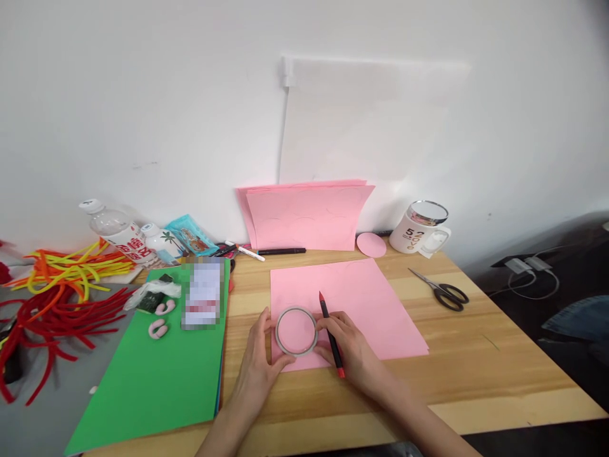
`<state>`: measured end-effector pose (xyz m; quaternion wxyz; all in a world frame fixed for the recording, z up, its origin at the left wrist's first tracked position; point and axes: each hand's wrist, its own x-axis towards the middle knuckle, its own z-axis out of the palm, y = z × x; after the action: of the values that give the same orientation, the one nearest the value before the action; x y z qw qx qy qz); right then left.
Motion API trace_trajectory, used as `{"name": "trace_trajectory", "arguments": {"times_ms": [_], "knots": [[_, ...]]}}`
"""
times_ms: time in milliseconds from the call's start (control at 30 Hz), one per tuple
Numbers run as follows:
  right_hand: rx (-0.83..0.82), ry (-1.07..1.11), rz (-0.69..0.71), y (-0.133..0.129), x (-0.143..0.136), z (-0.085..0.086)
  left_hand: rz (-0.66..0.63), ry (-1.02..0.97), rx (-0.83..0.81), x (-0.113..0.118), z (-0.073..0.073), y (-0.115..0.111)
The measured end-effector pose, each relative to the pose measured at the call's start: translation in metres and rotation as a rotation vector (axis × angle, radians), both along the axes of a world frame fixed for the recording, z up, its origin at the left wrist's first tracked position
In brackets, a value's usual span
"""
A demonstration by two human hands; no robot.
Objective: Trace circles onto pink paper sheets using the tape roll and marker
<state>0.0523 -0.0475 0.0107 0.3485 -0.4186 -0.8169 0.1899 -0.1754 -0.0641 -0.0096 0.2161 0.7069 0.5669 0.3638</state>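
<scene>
A pink sheet lies on the wooden table. On its front left corner rests a round ring, with pink paper showing through its middle. The fingers and thumb of my left hand grip the ring's left side. My right hand holds a black marker with red ends, its red tip pointing away from me above the sheet. Fingertips of my right hand also touch the ring's right side.
Scissors lie right of the sheet, a white mug behind them. Pink sheets lean on the wall beside a pink paper circle. Green paper, pipe cleaners and a bottle are at left.
</scene>
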Motion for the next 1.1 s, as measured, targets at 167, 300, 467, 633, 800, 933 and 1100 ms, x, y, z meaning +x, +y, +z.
{"name": "trace_trajectory", "arguments": {"times_ms": [167,300,467,633,800,933,1100], "knots": [[-0.063,0.039,0.01,0.002,0.004,0.005,-0.051,0.109,0.116,0.0,0.011,-0.001],[-0.185,0.209,-0.068,0.012,0.004,0.017,-0.255,0.224,0.26,0.008,0.026,0.001],[-0.386,0.513,-0.133,0.037,-0.011,0.027,-0.408,0.413,0.306,0.02,0.024,0.007],[-0.563,0.672,-0.197,0.061,-0.03,0.021,-0.439,0.493,0.283,0.022,0.017,0.011],[-0.654,0.651,-0.193,0.073,-0.045,0.011,-0.454,0.54,0.265,0.02,0.023,0.011],[-0.648,0.622,-0.206,0.077,-0.05,0.002,-0.467,0.597,0.293,0.021,0.023,0.013],[-0.632,0.597,-0.215,0.079,-0.05,-0.003,-0.457,0.662,0.337,0.021,0.015,0.014]]}}
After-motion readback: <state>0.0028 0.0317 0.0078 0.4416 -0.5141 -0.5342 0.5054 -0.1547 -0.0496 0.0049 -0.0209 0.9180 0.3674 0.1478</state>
